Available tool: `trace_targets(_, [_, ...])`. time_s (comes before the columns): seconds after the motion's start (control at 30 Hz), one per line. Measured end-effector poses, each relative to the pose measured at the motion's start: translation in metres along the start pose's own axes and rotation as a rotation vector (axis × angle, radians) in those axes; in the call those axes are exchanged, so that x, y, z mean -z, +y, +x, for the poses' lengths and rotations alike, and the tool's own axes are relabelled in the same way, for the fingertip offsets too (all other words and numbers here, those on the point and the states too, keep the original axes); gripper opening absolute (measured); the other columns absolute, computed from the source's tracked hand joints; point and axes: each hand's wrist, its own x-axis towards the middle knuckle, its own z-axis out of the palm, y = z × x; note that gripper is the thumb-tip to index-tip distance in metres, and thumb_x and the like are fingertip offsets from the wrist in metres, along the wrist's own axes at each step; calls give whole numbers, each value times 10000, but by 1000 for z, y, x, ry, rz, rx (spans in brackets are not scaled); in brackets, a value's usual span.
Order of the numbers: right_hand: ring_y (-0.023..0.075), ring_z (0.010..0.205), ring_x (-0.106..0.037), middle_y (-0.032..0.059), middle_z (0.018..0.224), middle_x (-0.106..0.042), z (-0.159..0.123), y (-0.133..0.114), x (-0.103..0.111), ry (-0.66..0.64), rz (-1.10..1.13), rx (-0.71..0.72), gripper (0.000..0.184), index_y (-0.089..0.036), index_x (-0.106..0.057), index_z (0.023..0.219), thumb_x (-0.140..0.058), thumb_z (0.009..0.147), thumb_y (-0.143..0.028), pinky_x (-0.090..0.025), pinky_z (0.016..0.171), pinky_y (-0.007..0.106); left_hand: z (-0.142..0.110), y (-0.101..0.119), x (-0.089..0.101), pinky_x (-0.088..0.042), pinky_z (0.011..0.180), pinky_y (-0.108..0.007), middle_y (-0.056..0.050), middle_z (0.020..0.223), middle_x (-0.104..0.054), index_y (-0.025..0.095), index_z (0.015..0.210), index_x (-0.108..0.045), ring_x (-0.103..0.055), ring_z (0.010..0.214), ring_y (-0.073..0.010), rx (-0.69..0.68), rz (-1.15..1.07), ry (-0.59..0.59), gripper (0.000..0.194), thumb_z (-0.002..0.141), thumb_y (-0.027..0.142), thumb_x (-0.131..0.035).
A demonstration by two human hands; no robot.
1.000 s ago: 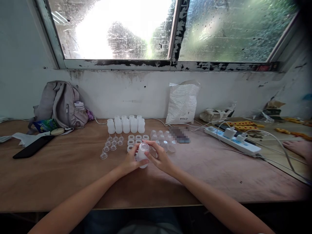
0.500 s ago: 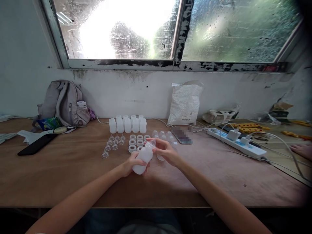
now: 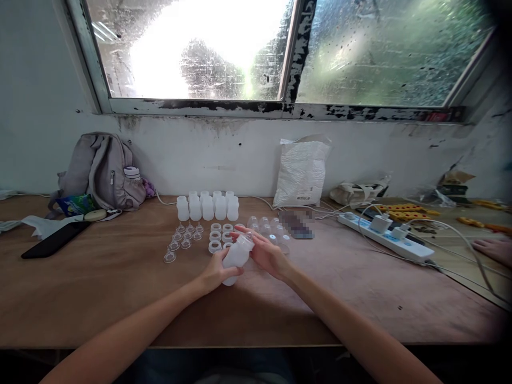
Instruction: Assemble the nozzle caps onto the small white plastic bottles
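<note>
My left hand (image 3: 214,273) grips a white translucent plastic bottle (image 3: 237,256), tilted with its mouth up and to the right. My right hand (image 3: 262,250) is closed at the bottle's neck; whether it holds a small part there I cannot make out. Behind them on the wooden table (image 3: 120,298) stand several white bottles (image 3: 208,207) in rows. In front of those lie several white rings (image 3: 220,237), several clear nipples (image 3: 182,240) to the left, and several clear caps (image 3: 272,229) to the right.
A grey backpack (image 3: 98,170) leans on the wall at the left, a black phone (image 3: 54,240) before it. A white plastic bag (image 3: 300,170), a blurred phone (image 3: 296,224) and a power strip (image 3: 384,237) with cables lie right. Another person's hand (image 3: 494,248) rests at the far right.
The bottle went from upright on the table to lifted and tilted in my left hand. My right hand has stayed at its mouth and neck.
</note>
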Motion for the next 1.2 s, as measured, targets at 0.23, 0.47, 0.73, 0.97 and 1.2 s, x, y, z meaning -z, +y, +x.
trace_targets(0.23, [218,996,-528,87,1112,-562,0,-3,11,108,58,-6,318,-194,-574,1061,-448,792,-309,-388,874,388,3,1,6,-355,488,-211,-7,632,-532,105,816,-520,-480,538,-107,63,-164,148,289,601,265,-629])
trace_targets(0.47, [226,1088,-477,73,1159,-542,-2,-5,3,77,91,6,440,-219,-472,1187,-459,749,-260,-347,930,419,4,1,6,-368,482,-207,-7,615,-544,108,767,-542,-483,529,-102,35,-156,81,261,572,244,-650])
trace_targets(0.73, [206,1046,-495,53,1156,-533,-1,-4,5,127,53,38,381,-251,-524,1117,-549,736,-239,-378,897,378,1,2,12,-404,444,-230,-59,690,-593,95,844,-543,-539,511,-136,44,-309,-43,322,579,256,-627])
trace_targets(0.97, [211,1003,-520,74,1074,-585,-2,-2,2,22,15,33,397,-199,-557,1090,-615,715,-315,-381,879,348,-8,5,3,-393,410,-204,-44,648,-597,116,832,-494,-542,481,-127,24,-279,-198,302,607,255,-640])
trace_targets(1.2, [226,1015,-515,92,1123,-558,-2,-3,-2,45,1,-9,445,-200,-549,1105,-632,694,-347,-408,840,344,-5,5,-1,-401,420,-219,-22,636,-563,117,870,-502,-528,472,-118,142,-336,-273,350,595,277,-649])
